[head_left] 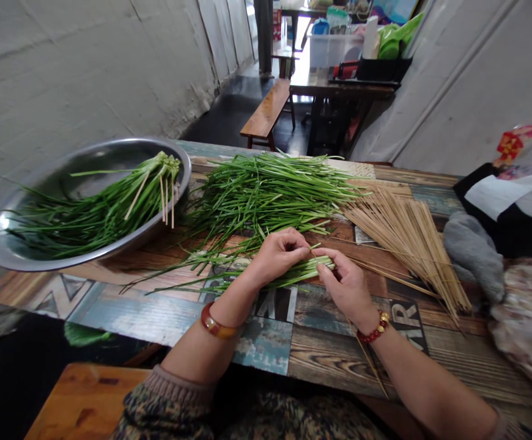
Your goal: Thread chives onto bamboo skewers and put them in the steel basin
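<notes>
- With 12 o'clock straight ahead of the person, the held stalks [300, 275] lie low over the surface [147, 318], pale ends toward 3 o'clock, thin tips toward 9.
- The left hand [284, 250] is narrow, thumb and forefinger pinching a green stalk near the pale ends.
- The right hand [346, 281] is also narrow, its fingertips gripping those ends just beside the left; the two hands nearly meet.
- A lone stick [371, 363] slants from under the right wrist toward 5 o'clock, close to the surface's near edge; whether that hand holds it I cannot tell. If it is loose, a brush of the forearm could roll it off.
- The pinch takes in only the ends, so a slack grip could let stalks slide out of line, and a hard one could bruise or snap them.
- The pile [270, 189] sits at 11 o'clock, its tips tangled; a pull on one stalk might drag others along.
- The sticks [413, 244] fan out at 3 o'clock, some lying toward the right hand; a sleeve or wrist could scatter them, and any sharp ends could prick.
- The bowl [64, 168] is at 10 o'clock, holding a bundle [110, 211] with stick ends jutting over the rim; a knock there could shift it.
</notes>
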`<state>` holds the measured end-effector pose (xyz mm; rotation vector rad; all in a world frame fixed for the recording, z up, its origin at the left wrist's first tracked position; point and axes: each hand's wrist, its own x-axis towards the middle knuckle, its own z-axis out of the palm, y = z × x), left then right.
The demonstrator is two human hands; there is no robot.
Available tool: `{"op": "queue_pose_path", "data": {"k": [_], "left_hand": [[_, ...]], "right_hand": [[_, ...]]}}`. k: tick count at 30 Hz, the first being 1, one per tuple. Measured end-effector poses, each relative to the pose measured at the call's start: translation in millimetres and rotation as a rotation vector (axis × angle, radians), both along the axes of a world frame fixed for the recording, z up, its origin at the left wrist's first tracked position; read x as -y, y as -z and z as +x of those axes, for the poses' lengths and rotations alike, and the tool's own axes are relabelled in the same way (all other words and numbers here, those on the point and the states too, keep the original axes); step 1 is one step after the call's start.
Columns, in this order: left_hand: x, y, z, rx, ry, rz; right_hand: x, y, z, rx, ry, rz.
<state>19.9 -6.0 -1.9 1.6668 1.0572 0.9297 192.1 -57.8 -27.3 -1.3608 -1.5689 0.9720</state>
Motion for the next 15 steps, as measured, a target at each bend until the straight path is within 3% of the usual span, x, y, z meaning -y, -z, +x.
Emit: {"op": "queue_pose_path", "data": {"k": [15], "left_hand": [[0.2,-2.5,0.4,0.002,0.007,-0.014]], "right_hand": [[1.0,-2.2,-1.0,0.047,0.007,0.007]]}}
